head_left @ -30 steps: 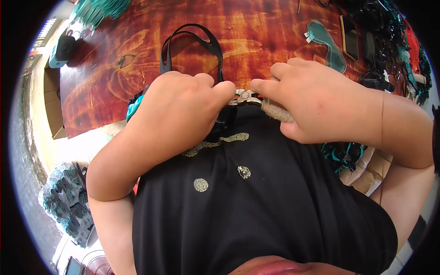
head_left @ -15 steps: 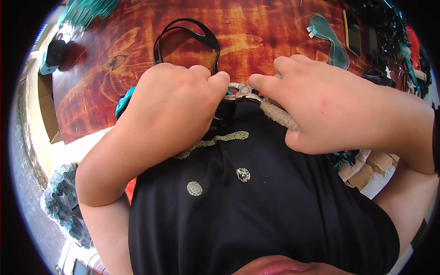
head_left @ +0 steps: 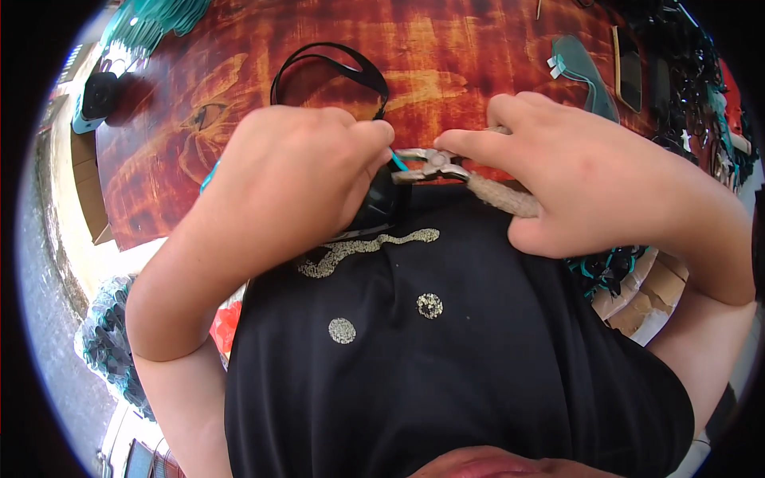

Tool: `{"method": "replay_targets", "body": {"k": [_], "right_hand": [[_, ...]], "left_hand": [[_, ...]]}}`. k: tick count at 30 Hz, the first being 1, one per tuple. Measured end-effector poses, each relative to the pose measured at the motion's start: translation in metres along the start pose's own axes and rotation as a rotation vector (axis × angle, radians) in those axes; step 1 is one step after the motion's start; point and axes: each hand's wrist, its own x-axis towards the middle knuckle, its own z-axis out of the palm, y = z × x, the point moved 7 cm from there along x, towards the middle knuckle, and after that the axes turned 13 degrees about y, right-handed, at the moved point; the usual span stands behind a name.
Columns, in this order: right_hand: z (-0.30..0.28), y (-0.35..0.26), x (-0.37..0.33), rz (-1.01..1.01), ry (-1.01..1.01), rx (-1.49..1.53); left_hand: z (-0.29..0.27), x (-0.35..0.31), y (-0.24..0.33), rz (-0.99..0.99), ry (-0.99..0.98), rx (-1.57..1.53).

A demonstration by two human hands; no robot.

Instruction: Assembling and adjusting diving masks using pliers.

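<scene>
My right hand (head_left: 586, 179) is closed around pliers (head_left: 439, 162) whose handles are wrapped in tan cord. The jaws stand apart, pointing left, with a thin teal strip (head_left: 399, 162) at their tips. Closed in a fist, my left hand (head_left: 299, 163) grips a black-and-teal strapped piece (head_left: 381, 205) close to those tips. Most of that piece lies hidden under the fist, so its exact kind does not show. Its black strap (head_left: 358, 70) loops out onto the table beyond my fist.
A clear teal lens-like piece (head_left: 582, 68) and a phone (head_left: 628, 68) lie at the far right of the wooden table (head_left: 446, 48). Black and teal parts (head_left: 705, 111) crowd the right edge. Teal pieces (head_left: 155, 24) and a small black device (head_left: 100, 95) sit far left.
The pliers' jaws have spread wider, showing more of the teal strip between them and my left fist. My right hand has shifted slightly right with the pliers.
</scene>
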Motion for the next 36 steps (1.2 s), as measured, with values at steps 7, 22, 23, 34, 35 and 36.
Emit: {"method": "replay_targets", "body": {"k": [7,22,23,34,35,36], "right_hand": [[0.002,0.003,0.001,0.106,-0.049,0.072],[0.021,0.022,0.032,0.029,-0.313,0.044],[0.02,0.025,0.035,-0.018,-0.257,0.044],[0.016,0.028,0.042,0.234,-0.541,0.031],[0.018,0.029,0.042,0.28,-0.539,0.075],[0.019,0.031,0.042,0.326,-0.537,0.12]], "left_hand": [[0.008,0.007,0.0,-0.005,-0.049,-0.014],[0.026,0.017,-0.009,0.005,-0.159,-0.048],[0.026,0.017,-0.01,0.007,-0.161,-0.051],[0.03,0.018,-0.029,-0.149,-0.126,-0.076],[0.032,0.019,-0.029,-0.146,-0.138,-0.075],[0.032,0.022,-0.028,-0.14,-0.139,-0.077]]}}
